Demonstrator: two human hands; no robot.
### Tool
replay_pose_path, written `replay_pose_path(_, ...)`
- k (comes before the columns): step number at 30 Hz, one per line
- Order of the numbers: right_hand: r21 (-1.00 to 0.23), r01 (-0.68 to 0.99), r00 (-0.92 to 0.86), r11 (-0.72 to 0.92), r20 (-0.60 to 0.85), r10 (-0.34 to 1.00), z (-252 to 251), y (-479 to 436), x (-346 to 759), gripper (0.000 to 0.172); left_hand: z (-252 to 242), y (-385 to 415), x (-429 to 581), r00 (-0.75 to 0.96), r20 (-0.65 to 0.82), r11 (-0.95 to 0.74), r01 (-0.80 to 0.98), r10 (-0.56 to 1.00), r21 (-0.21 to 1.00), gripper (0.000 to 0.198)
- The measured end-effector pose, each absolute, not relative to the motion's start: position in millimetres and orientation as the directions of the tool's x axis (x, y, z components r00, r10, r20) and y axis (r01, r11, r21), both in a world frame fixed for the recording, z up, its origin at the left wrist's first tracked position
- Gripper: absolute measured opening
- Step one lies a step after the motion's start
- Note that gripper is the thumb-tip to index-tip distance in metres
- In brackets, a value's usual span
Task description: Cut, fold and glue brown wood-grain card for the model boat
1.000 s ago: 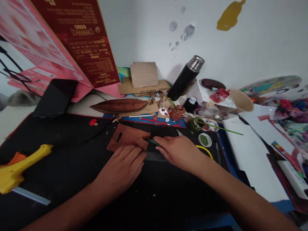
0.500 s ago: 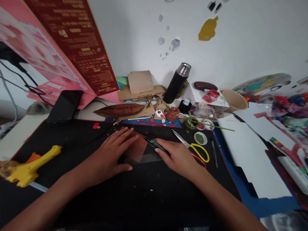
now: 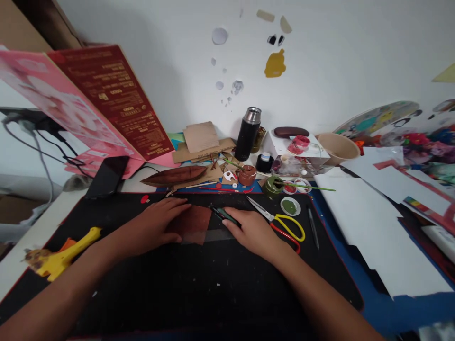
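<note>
My left hand lies with its fingers spread over the left part of a reddish-brown sheet on the black mat. Between the thumb and fingers of my right hand is a dark green utility knife, its tip pointing left by the sheet's upper right corner. A clear ruler-like strip runs across the sheet's lower part and on toward my right hand. Scissors with one yellow and one red handle lie just right of that hand.
Along the back stand a black flask, a brown paint jar and a green paint jar. A pen lies at the right, beside white papers. A yellow glue gun rests by my left forearm.
The camera view has shifted, so the wall and desk appear in different places. My left hand has drawn slightly left, uncovering more of the brown sheet. My right hand still holds the knife.
</note>
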State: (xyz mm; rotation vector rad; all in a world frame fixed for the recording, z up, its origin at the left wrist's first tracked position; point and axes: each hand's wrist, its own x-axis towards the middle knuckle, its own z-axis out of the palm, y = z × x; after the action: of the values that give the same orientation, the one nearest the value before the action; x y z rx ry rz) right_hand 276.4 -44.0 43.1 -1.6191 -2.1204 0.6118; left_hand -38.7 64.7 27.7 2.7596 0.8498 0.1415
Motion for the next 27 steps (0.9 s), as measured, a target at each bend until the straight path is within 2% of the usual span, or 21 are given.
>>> replay_pose_path(4, -0.579, 0.789, -0.208, 0.205, 0.062, 0.976, 39.2, -47.8, 278.5, 0.039, 24.2, 56.4, -47.1, 0.819, 0.020, -0.796, 0.552, 0.574, 0.248, 0.076)
replay_pose_path(11, -0.569, 0.790, -0.183, 0.227, 0.133, 0.974, 25.8, -62.2, 278.8, 0.039, 22.5, 43.5, -49.0, 0.714, 0.019, -0.704, 0.684, 0.700, 0.190, 0.074)
replay_pose_path(15, -0.613, 0.760, -0.140, 0.214, 0.168, 0.976, 22.1, -71.7, 277.7, 0.038, 21.0, 36.9, -46.8, 0.677, 0.073, -0.680, 0.719, 0.732, 0.143, 0.075)
replay_pose_path(22, -0.653, 0.733, -0.083, 0.192, 0.195, 0.977, 19.6, -76.6, 275.2, 0.036, 18.7, 29.9, -26.1, 0.609, 0.168, -0.626, 0.777, 0.775, 0.066, 0.064)
replay_pose_path(27, -0.698, 0.694, -0.064, 0.178, 0.187, 0.980, 20.6, -76.0, 276.0, 0.035, 12.4, 31.8, -40.8, 0.668, 0.160, -0.686, 0.716, 0.727, 0.128, 0.064)
